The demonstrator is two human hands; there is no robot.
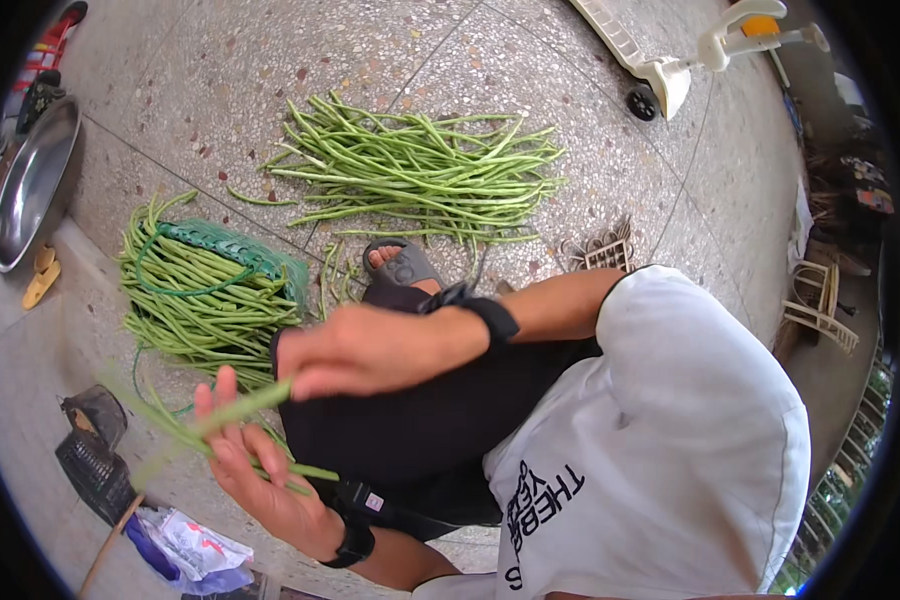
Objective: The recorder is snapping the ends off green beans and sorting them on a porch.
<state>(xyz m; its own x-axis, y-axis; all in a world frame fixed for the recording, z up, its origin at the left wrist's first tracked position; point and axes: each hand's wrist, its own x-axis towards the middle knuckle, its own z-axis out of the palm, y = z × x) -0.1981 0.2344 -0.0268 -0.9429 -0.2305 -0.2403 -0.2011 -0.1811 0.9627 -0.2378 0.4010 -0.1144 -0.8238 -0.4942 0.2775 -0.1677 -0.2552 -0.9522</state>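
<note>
My right hand [379, 352], blurred by motion, pinches the end of a green long bean [251, 405]. Below it, my left hand [270, 480] is turned palm up, with a few long beans [316, 472] held between its thumb and fingers. The beans cross over the left fingers, and their far ends are smeared. Beside the right hand, a green woven basket [289, 274] lies tipped, packed with long beans [195, 300]. A wide, loose pile of long beans [420, 169] is spread on the terrazzo floor [217, 90] beyond my sandalled foot [401, 262].
Short bean pieces [335, 281] lie near the foot. A metal basin [34, 187] and a yellow slipper [43, 285] are at the left. A black dustpan [94, 465] and plastic bags [202, 547] sit lower left. A white scooter [664, 82] stands upper right.
</note>
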